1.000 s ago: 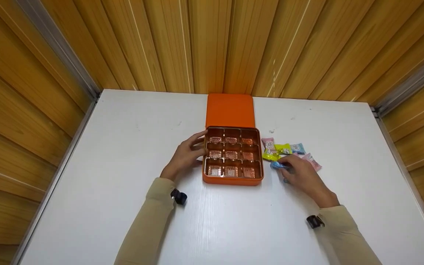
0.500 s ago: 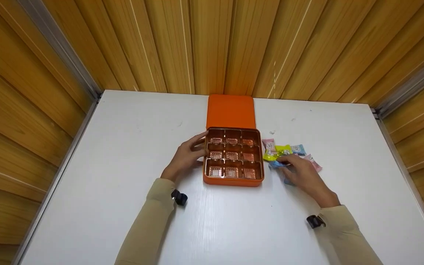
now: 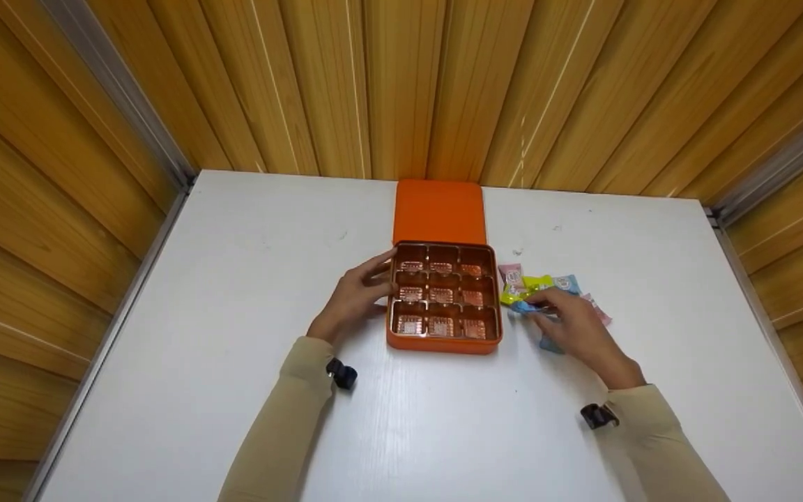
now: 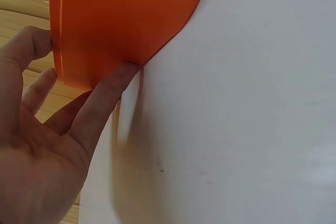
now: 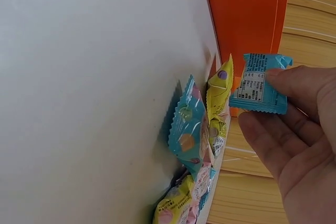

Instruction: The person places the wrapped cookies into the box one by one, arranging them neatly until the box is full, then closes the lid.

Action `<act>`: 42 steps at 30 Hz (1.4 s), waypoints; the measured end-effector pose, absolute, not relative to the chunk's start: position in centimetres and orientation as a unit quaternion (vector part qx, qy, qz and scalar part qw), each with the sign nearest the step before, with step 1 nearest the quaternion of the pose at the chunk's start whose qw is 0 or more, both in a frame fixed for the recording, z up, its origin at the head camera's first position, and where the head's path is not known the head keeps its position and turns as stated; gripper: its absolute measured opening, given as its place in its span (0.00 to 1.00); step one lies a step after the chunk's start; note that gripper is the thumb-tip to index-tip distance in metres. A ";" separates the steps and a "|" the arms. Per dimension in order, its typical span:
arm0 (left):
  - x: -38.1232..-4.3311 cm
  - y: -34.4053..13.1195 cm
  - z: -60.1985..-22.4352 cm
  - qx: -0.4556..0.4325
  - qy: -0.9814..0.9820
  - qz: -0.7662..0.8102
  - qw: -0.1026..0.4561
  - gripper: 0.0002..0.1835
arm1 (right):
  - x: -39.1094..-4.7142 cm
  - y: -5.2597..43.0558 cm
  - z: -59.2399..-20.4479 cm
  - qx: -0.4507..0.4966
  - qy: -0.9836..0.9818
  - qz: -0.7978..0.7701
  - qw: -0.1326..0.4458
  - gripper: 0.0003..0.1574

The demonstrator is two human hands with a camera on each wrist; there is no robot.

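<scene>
An orange tin box (image 3: 443,344) with a brown nine-compartment insert lies open-topped on the table. My left hand (image 3: 353,300) rests along the box's left side; in the left wrist view its fingers (image 4: 113,83) touch the orange wall. Right of the box, my right hand (image 3: 572,331) pinches a small blue candy packet (image 5: 257,85) by thumb and fingers, its printed label showing in the right wrist view. Beneath and around that hand lie several wrapped candies: a pink one (image 3: 511,273), a yellow one (image 3: 537,282) and another blue one (image 3: 567,284) among them.
The orange lid (image 3: 439,211) lies behind the box, reaching toward the wooden wall (image 3: 346,90). One more blue candy (image 3: 550,344) sits below my right palm. Small specks mark the white table (image 3: 401,432).
My right hand keeps its pinch on the blue candy, which has turned slightly and shifted a little toward the yellow ones. The left hand stays against the box.
</scene>
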State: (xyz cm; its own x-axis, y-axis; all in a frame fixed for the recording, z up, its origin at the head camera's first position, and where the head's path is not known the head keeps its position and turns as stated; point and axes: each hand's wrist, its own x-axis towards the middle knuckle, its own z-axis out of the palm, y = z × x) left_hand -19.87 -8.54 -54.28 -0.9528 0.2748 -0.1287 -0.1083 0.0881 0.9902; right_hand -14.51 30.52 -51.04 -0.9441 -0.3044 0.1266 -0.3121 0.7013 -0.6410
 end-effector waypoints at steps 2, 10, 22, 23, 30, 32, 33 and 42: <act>-19.9 -8.5 -54.3 0.056 0.725 0.671 0.142 0.37 | -14.5 30.5 -50.9 0.159 -0.923 0.351 0.000 0.18; -20.0 -8.5 -54.3 0.060 0.727 0.669 0.143 0.38 | -14.8 30.3 -50.2 0.161 -0.917 0.365 -0.002 0.17; -20.1 -8.5 -54.3 0.060 0.724 0.673 0.142 0.38 | -15.2 29.8 -48.9 0.168 -0.915 0.368 0.006 0.19; -20.1 -8.5 -54.3 0.060 0.722 0.675 0.142 0.38 | -15.2 29.7 -48.8 0.172 -0.914 0.369 0.010 0.19; -20.1 -8.5 -54.5 0.059 0.719 0.678 0.141 0.38 | -15.4 28.9 -48.1 0.185 -0.911 0.368 0.022 0.19; -20.1 -8.4 -54.5 0.057 0.721 0.676 0.141 0.38 | -15.4 28.6 -47.9 0.185 -0.910 0.371 0.022 0.18; -20.0 -8.4 -54.5 0.057 0.722 0.675 0.141 0.37 | -15.4 28.5 -47.9 0.188 -0.909 0.371 0.024 0.18; -19.8 -8.6 -54.5 0.065 0.702 0.693 0.147 0.38 | -15.9 27.2 -47.8 0.225 -0.889 0.396 0.042 0.19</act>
State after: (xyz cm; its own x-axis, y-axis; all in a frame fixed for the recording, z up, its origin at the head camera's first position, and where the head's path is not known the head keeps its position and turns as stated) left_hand -19.80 -8.60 -54.51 -0.9484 0.2953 -0.1153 -0.1115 0.0298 0.9933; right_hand -15.92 27.17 -47.80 -0.8950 -0.3669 0.2536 -0.4340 0.5851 -0.6850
